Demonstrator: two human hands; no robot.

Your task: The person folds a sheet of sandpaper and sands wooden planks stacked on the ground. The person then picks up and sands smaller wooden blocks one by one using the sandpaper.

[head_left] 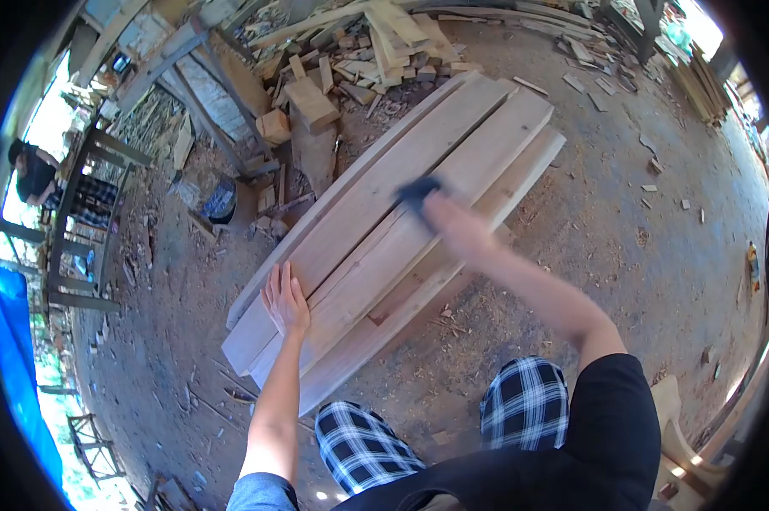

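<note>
Several long pale wooden boards point(350, 230) lie side by side in front of me, with dark gaps between some of them. My left hand point(285, 300) rests flat on the boards near their near-left end, fingers stretched out. Farther along, my right hand point(457, 228) is smeared by motion and grips a dark pad point(420, 194) against the upper face of a board. The pad is too blurred to tell its exact kind.
Scrap wood blocks and offcuts point(359, 64) are heaped behind the boards. A dark bucket point(221, 202) stands to the left. Another person point(40, 175) is at the far left by a wooden frame. A bottle point(753, 266) is at the far right.
</note>
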